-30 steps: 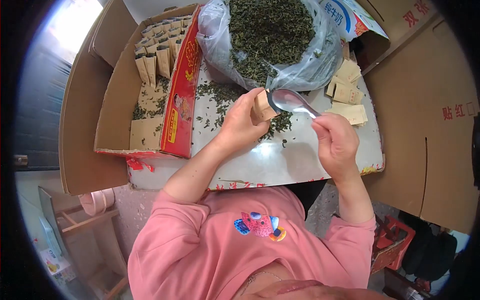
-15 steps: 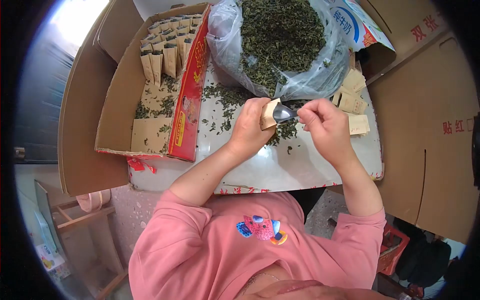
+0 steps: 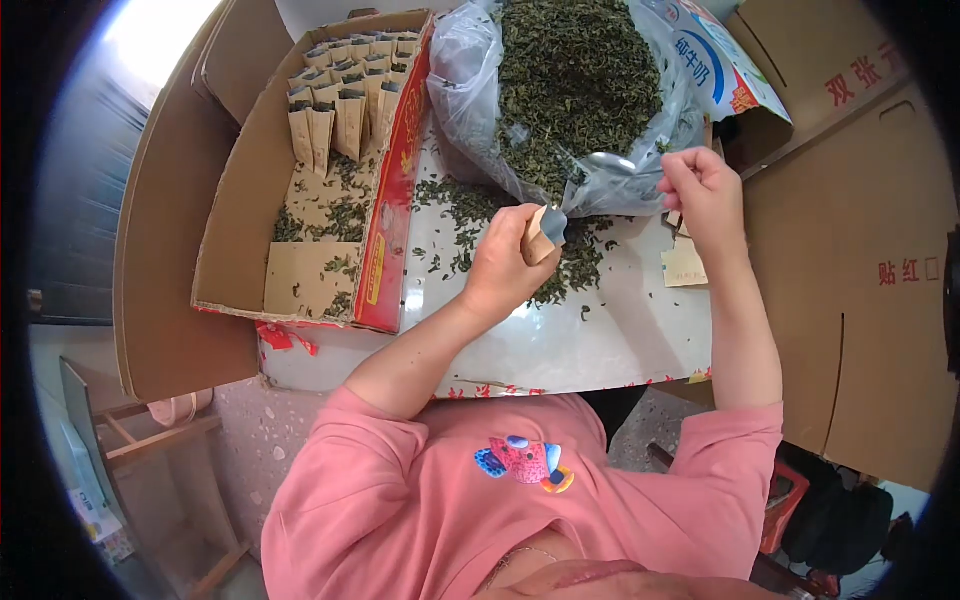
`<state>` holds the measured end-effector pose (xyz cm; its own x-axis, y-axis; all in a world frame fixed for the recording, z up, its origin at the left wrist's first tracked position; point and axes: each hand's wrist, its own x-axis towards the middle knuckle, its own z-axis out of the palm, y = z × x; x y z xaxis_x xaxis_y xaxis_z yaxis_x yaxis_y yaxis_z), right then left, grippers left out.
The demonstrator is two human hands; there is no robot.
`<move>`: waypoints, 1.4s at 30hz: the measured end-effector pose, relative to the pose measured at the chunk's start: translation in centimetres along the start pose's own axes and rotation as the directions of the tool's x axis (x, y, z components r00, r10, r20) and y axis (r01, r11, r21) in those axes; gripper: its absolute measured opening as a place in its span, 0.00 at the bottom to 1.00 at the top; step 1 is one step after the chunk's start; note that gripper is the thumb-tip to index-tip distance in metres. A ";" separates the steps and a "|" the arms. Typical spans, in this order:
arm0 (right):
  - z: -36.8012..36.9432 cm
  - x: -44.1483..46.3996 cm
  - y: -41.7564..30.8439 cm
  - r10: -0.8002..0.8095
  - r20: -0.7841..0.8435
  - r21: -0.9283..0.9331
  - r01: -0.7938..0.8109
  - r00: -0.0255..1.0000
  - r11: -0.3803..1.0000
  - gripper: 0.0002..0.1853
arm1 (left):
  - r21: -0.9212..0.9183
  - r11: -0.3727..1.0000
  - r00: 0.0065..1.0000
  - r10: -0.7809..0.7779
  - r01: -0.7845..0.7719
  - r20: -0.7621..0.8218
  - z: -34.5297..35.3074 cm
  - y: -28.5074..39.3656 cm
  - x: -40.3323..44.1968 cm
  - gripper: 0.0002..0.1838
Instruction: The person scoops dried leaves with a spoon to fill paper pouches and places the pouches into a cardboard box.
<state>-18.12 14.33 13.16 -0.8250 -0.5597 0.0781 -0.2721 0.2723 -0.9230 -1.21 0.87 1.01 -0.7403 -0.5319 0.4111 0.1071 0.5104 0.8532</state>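
Pink cloth is worn nearest the camera, as a shirt [image 3: 520, 530]; beyond it, a white table [image 3: 620, 340] is strewn with loose leaves [image 3: 575, 268]. A small paper packet [image 3: 543, 235] is held over the table by the left hand [image 3: 502, 258], its sides pinched between thumb and curled fingers, its mouth open and tilted. A spoon [image 3: 612, 163] is held by the right hand [image 3: 708, 192], thumb and fingertips closed on the handle, its bowl above the near edge of a plastic bag [image 3: 462, 75]. Flat packets [image 3: 684, 267] are laid near that forearm. To the left, filled packets [image 3: 350, 120] are stood in rows in a cardboard box [image 3: 235, 215]. Dark dried leaves [image 3: 580, 90] are heaped in the bag, beside a milk carton [image 3: 722, 65]
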 end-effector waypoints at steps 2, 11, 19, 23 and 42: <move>0.5 1.4 1.0 -0.085 -0.061 -0.145 0.076 0.994 0.986 0.08 | -0.016 1.000 1.000 0.002 -0.002 0.008 0.1 -0.2 0.0 0.25; 6.4 6.0 5.3 -0.157 -0.036 -0.276 0.141 0.987 0.951 0.07 | -0.002 1.000 0.999 -0.031 0.031 0.037 -0.1 -0.4 -0.1 0.28; 8.1 6.4 3.5 0.069 -0.081 0.088 -0.062 0.994 0.994 0.06 | 0.006 0.999 0.999 -0.042 0.042 0.021 -0.2 -1.0 0.2 0.30; 6.7 6.0 3.8 0.060 -0.056 0.230 -0.046 0.997 0.972 0.06 | 0.015 1.000 1.000 -0.027 0.027 0.012 -0.2 -1.3 0.1 0.30; 0.9 -1.6 2.5 -0.016 0.289 0.228 -0.052 0.957 0.972 0.06 | -0.024 0.987 0.987 -0.157 0.158 0.047 -0.7 -1.7 0.6 0.32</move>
<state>-17.03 15.26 10.38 -0.6419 -0.7665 -0.0191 -0.1086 0.1155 -0.9874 -1.33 -0.78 0.06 -0.7785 -0.5727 0.2569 0.0048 0.4038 0.9148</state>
